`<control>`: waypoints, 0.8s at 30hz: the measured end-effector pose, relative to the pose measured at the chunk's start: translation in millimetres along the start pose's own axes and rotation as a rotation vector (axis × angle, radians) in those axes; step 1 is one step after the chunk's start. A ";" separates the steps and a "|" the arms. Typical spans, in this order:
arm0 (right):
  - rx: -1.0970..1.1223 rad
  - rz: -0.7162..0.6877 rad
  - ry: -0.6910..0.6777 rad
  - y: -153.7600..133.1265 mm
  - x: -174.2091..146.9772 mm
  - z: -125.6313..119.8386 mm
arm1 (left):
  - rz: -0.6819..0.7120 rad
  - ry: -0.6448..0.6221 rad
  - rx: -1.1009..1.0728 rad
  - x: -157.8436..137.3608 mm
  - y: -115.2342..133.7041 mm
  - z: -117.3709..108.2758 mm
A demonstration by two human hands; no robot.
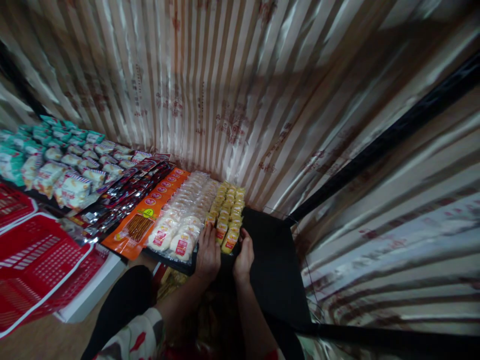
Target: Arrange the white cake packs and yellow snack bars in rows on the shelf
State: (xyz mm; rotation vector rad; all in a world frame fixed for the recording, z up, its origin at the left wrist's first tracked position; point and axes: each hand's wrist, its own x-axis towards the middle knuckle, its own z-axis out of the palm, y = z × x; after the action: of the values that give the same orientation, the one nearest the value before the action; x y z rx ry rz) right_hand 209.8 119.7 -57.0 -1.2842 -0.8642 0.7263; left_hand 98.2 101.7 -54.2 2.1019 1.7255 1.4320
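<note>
Small yellow snack packets (229, 216) stand in neat rows on the black shelf (275, 260). My left hand (208, 254) lies along the left front of these rows, fingers stretched out and touching the packets. On their right side, my right hand (244, 256) rests against the front packet with its fingers slightly bent; part of them is hidden. The hands flank the rows, and neither is closed around a packet. Clear-wrapped white round crackers (182, 242) with red labels fill the rows just left of my left hand.
Left along the shelf are orange snack bags (144, 220), dark shiny packets (116, 200), white striped-top packets (73, 187) and green packets (11, 162). Red baskets (41, 265) stand at lower left. Striped plastic sheeting (225, 90) hangs behind, and a black metal bar (375, 155) slants at right.
</note>
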 end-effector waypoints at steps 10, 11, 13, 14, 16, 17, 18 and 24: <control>-0.066 -0.002 0.019 2.6 1.2 -2.4 | 0.178 -0.193 -0.005 -3.1 15.0 -18.9; -0.063 0.003 0.018 2.0 1.1 -2.6 | 0.148 -0.177 0.000 -3.3 14.2 -17.5; -0.063 0.007 0.018 1.1 0.8 -2.5 | 0.087 -0.131 0.008 -4.2 10.9 -13.3; -0.070 0.004 0.018 1.0 0.5 -2.3 | 0.076 -0.114 0.011 -4.8 8.9 -10.9; -0.076 0.002 0.016 1.0 -0.5 -1.8 | 0.095 -0.099 0.017 -6.2 5.5 -7.0; -0.068 0.007 0.010 0.4 -1.0 -1.7 | 0.111 -0.097 0.023 -6.7 4.6 -5.7; -0.050 0.014 0.008 -1.2 -1.3 -1.8 | 0.122 -0.097 0.031 -7.0 4.2 -5.1; -0.097 -0.157 0.030 -42.8 16.7 -5.7 | 0.120 -0.121 0.073 -4.8 10.2 -8.9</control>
State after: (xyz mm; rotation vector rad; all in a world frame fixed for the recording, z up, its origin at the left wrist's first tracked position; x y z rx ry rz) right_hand 222.6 124.6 -12.8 -1.2932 -0.9732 0.5453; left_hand 99.9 89.9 -46.2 2.3143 1.6572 1.2565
